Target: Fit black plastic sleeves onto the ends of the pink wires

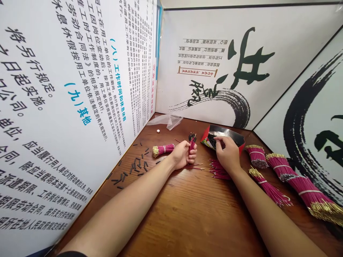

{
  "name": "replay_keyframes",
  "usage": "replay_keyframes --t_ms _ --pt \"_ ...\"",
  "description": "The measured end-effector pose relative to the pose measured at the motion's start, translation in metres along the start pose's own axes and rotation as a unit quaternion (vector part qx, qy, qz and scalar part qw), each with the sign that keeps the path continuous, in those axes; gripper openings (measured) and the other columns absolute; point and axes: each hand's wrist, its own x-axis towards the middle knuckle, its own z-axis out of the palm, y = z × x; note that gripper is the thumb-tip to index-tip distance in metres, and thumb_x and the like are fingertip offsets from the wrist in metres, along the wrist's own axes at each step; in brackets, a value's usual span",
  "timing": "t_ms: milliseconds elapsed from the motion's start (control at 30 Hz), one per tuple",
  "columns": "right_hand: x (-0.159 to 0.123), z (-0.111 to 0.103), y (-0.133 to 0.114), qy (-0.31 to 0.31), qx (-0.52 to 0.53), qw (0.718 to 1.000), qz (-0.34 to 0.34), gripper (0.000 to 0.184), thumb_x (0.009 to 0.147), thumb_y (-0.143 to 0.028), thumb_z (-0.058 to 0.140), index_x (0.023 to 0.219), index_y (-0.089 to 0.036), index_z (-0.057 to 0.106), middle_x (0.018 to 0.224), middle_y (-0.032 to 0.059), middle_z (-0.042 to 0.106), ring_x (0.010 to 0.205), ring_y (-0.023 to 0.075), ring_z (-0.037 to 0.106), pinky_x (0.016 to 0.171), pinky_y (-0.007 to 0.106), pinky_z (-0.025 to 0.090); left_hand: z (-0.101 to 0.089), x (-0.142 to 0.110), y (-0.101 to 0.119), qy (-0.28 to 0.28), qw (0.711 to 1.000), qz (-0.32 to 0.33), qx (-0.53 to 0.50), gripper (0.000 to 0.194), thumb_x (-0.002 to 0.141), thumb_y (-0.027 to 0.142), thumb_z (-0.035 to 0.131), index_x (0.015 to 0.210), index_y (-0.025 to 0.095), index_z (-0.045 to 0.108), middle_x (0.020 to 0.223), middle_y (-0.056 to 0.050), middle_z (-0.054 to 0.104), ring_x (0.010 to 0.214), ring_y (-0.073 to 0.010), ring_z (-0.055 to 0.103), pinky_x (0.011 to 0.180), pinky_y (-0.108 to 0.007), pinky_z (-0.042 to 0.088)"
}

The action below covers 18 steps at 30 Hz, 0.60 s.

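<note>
I see a bundle of thin magenta wires with black tube-shaped tips (pixel 192 139) at mid-frame, its long axis near upright, black ends pointing to the top of the frame. The left hand (pixel 183 155) has its fingers wrapped round it. Right of centre, the right hand (pixel 227 151) bends its fingers into an open red-and-black cardboard box (pixel 233 135); I can't tell whether they pinch anything. Small black tubes (pixel 138 163) litter the brown wooden desk (pixel 171 214) left of centre.

Wooden tabletop (pixel 187 214), printed white left panel (pixel 53 117), back panel (pixel 203 76) and right panel (pixel 316 114) bearing brushwork
</note>
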Motion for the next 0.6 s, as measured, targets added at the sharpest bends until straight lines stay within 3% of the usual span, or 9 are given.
replay_keyframes --t_ms 167,367,600 --pt "-0.001 0.007 -0.02 -0.005 0.123 0.991 0.057 0.02 0.086 -0.03 0.05 0.094 -0.019 0.064 0.091 0.0084 0.067 0.079 0.0195 0.061 0.078 0.035 0.048 0.001 0.0 -0.002 0.006 1.0 0.001 -0.003 0.009 0.077 0.021 0.052 0.08 0.016 0.046 0.066 0.004 0.033 0.049 -0.0066 0.032 0.041 -0.016 0.022" --pt "0.002 0.014 -0.034 -0.026 0.309 0.939 0.148 0.026 0.076 -0.039 0.064 0.092 -0.019 0.064 0.081 0.0037 0.067 0.072 0.0168 0.062 0.072 0.035 0.052 0.005 -0.003 -0.003 0.007 0.999 0.031 0.038 0.022 0.077 0.024 0.065 0.082 0.017 0.044 0.069 0.004 0.037 0.05 -0.0048 0.035 0.039 -0.014 0.019" --pt "0.002 0.014 -0.041 -0.07 0.383 0.901 0.192 0.032 0.067 -0.043 0.073 0.086 -0.019 0.066 0.077 0.0019 0.067 0.066 0.0141 0.06 0.067 0.032 0.051 0.008 -0.005 -0.003 0.017 0.996 0.055 0.067 0.03 0.076 0.027 0.069 0.081 0.018 0.041 0.069 0.006 0.038 0.045 -0.0024 0.031 0.038 -0.012 0.015"
